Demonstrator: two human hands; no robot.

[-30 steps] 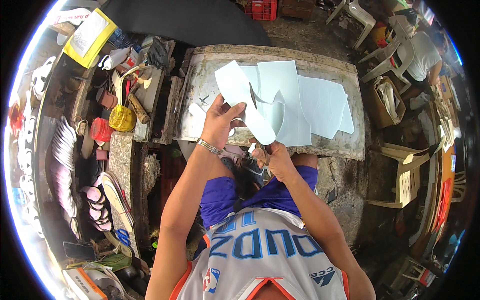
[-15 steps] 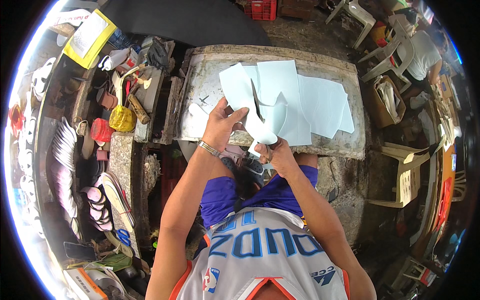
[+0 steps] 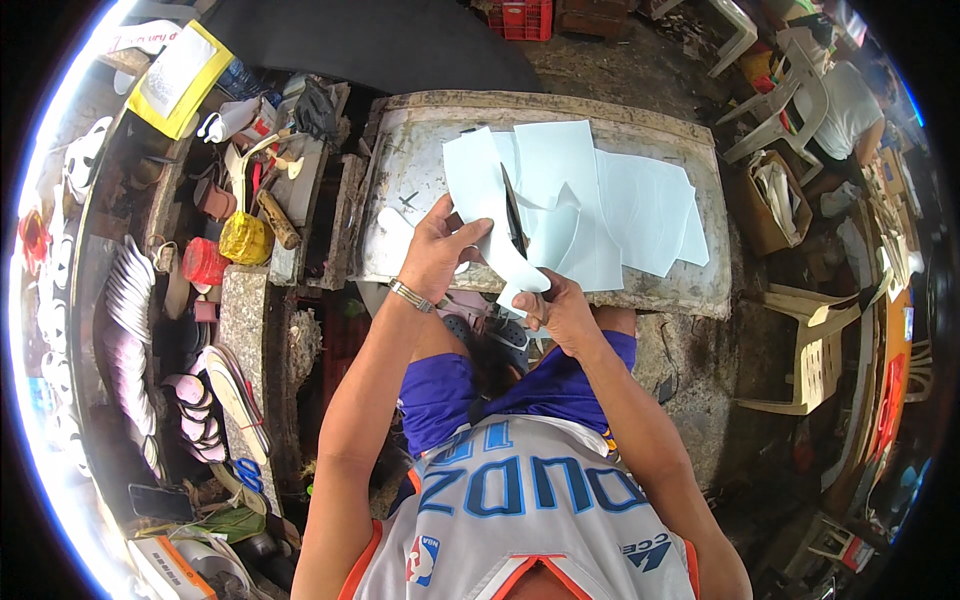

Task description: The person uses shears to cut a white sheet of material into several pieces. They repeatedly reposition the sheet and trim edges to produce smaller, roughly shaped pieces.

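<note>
My left hand (image 3: 440,250) pinches the edge of a pale blue sheet (image 3: 472,170), thumb on top and fingers underneath. In my right hand (image 3: 562,312) are scissors, their handles mostly hidden by my fingers and the sheet. Their dark blades (image 3: 514,212) point away from me and lie along a cut in the sheet. A curled strip of the sheet bends over toward my right hand. Beneath and to the right, several more pale blue sheets (image 3: 645,205) lie overlapping on the worn white-topped table (image 3: 400,150).
A white sole-shaped piece (image 3: 394,230) lies left of my left hand. At the left, a bench carries a yellow-wrapped can (image 3: 243,237), stacked soles (image 3: 237,400) and blue-handled scissors (image 3: 246,474). Plastic chairs (image 3: 800,350) and a cardboard box (image 3: 778,205) stand at the right; a person sits beyond.
My left hand and the held sheet have shifted slightly. The strip by my right hand curls differently, and the scissor blades sit a little nearer to me.
</note>
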